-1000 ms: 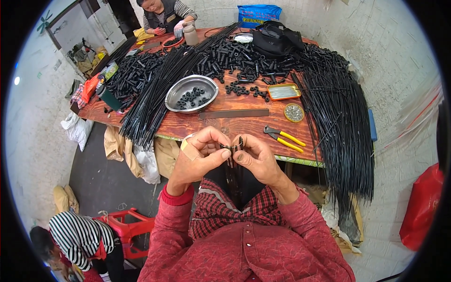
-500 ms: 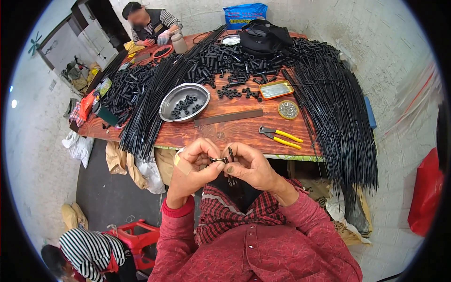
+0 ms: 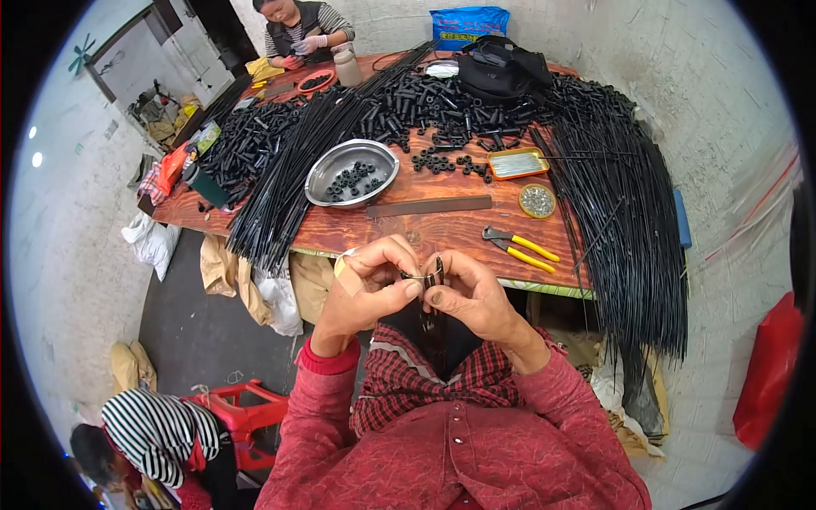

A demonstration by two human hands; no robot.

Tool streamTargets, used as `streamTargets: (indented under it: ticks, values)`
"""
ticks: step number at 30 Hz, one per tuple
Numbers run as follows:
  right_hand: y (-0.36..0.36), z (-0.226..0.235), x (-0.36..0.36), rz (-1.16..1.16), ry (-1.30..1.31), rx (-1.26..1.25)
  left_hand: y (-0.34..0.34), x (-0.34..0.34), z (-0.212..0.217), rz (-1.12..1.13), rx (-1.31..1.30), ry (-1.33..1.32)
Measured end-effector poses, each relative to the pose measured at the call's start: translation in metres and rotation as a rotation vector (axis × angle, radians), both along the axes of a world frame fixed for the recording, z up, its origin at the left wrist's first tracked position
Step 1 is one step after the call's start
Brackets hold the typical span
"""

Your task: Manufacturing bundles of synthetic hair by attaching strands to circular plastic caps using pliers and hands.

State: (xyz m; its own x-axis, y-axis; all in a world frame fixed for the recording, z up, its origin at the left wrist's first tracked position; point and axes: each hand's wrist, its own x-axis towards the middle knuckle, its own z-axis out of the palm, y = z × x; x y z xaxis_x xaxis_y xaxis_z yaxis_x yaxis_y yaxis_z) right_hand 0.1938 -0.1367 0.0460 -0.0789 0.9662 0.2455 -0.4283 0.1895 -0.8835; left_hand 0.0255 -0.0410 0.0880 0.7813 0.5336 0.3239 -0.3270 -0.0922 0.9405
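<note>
In front of the table's near edge, over my lap, both hands meet at a small black slender part [image 3: 439, 270]. My right hand [image 3: 478, 304] pinches this part between thumb and fingers, and its dark ends hang down below. A thin pale wire [image 3: 413, 277] runs from the black part towards my left hand [image 3: 367, 293]. My left thumb and fingertips are closed on it, and a beige patch covers the hand near the thumb. Exactly how the wire is joined to the part is hidden by my fingers.
Yellow-handled pliers [image 3: 523, 248], a metal bowl [image 3: 316, 187] of black rings, a flat bar [image 3: 429, 206], a tray of thin rods [image 3: 518, 163] and a round dish [image 3: 537, 201] lie on the table. Long black rods [image 3: 625, 212] overhang its right edge. Another person [image 3: 310, 38] sits opposite.
The view has turned slightly, so the table appears shifted to the right. My hands stay together, and the black part and pale wire between them show more plainly.
</note>
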Motion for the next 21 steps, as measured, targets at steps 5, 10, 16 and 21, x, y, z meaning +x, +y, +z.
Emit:
streamTargets:
  ticks: [5, 10, 16, 21]
  values:
    - [0.000, -0.001, 0.003, 0.028, 0.001, -0.036, -0.009, 0.001, 0.008, 0.100, 0.076, 0.063]
    - [0.000, 0.004, -0.002, -0.004, 0.033, -0.027, -0.016, 0.002, 0.014, 0.213, 0.113, 0.135]
    - [-0.002, 0.003, 0.001, 0.003, -0.003, -0.029, -0.015, 0.000, 0.016, 0.233, 0.192, 0.169]
    - [-0.009, 0.004, 0.001, 0.015, -0.007, -0.008, -0.013, -0.006, 0.018, 0.146, 0.255, 0.138]
